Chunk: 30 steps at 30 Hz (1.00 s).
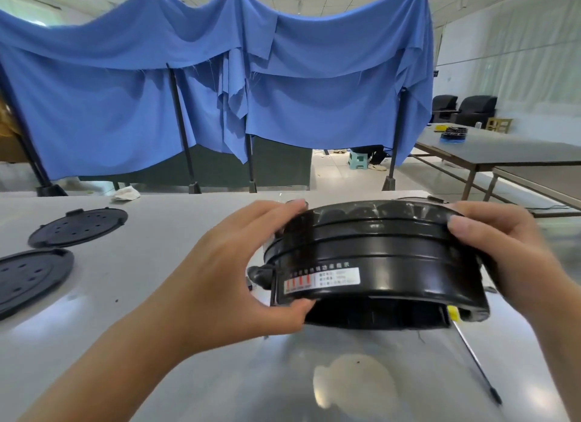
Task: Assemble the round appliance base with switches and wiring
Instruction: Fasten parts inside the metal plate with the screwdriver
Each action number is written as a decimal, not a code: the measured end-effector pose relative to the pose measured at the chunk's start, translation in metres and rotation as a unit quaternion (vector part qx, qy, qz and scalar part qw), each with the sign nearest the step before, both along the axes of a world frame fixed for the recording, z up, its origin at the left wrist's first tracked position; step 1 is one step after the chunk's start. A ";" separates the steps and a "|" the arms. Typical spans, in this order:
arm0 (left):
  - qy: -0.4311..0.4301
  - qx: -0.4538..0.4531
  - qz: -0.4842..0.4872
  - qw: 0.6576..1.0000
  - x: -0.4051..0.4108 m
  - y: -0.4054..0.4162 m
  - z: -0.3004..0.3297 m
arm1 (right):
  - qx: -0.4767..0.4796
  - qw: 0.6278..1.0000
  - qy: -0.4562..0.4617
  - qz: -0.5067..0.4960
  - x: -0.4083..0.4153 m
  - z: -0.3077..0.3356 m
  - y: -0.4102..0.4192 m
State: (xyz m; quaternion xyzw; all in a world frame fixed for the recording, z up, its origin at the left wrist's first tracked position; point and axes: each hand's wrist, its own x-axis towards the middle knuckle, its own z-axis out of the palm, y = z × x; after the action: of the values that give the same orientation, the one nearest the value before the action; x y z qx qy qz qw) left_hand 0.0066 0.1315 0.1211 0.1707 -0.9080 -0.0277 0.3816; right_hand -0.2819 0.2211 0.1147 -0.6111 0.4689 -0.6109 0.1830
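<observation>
A round black appliance base (377, 258) is lifted above the grey table (176, 233), tilted with its side wall toward me. A white label with red marks (322, 280) is stuck on that wall. My left hand (239, 270) grips the base's left side, fingers over the top rim and thumb under the lower edge. On the right side, my right hand (503, 258) grips it with the thumb on the upper rim. A black cord end (259, 274) sticks out at the base's left. The inside wiring and switches are hidden.
Two flat black round cover plates (78, 226) (31, 277) lie on the table at the left. A screwdriver with a yellow collar (471, 352) lies under the base at the right. A crumpled white cloth (127, 192) sits at the table's far edge. Blue drapes hang behind.
</observation>
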 end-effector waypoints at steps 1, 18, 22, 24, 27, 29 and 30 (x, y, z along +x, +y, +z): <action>-0.002 -0.018 0.006 1.000 -0.002 0.000 -0.004 | 0.006 1.000 0.028 -0.002 -0.002 0.000 0.001; 0.050 -0.302 0.043 0.951 -0.039 -0.004 -0.081 | 0.183 0.914 -0.301 -0.203 0.072 -0.096 0.071; 0.041 -0.322 0.040 0.945 -0.040 0.002 -0.085 | 0.396 0.745 -0.533 0.056 0.104 -0.089 0.062; 0.034 -0.326 0.039 0.944 -0.041 0.005 -0.088 | 0.428 0.725 -0.533 0.087 0.110 -0.084 0.052; 0.027 -0.327 0.037 0.944 -0.041 0.011 -0.093 | 0.431 0.733 -0.513 0.119 0.114 -0.080 0.042; 0.028 -0.329 0.035 0.943 -0.042 0.014 -0.097 | 0.427 0.731 -0.516 0.129 0.112 -0.082 0.041; 0.030 -0.330 0.033 0.943 -0.043 0.015 -0.098 | 0.424 0.731 -0.519 0.131 0.111 -0.083 0.040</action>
State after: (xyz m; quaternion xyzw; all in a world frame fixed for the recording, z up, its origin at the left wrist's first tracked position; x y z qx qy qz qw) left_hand -0.0365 0.1465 0.0233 0.0639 -0.8483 0.2814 0.4439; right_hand -0.1705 0.2615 0.0315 -0.1138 0.4269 -0.5410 0.7157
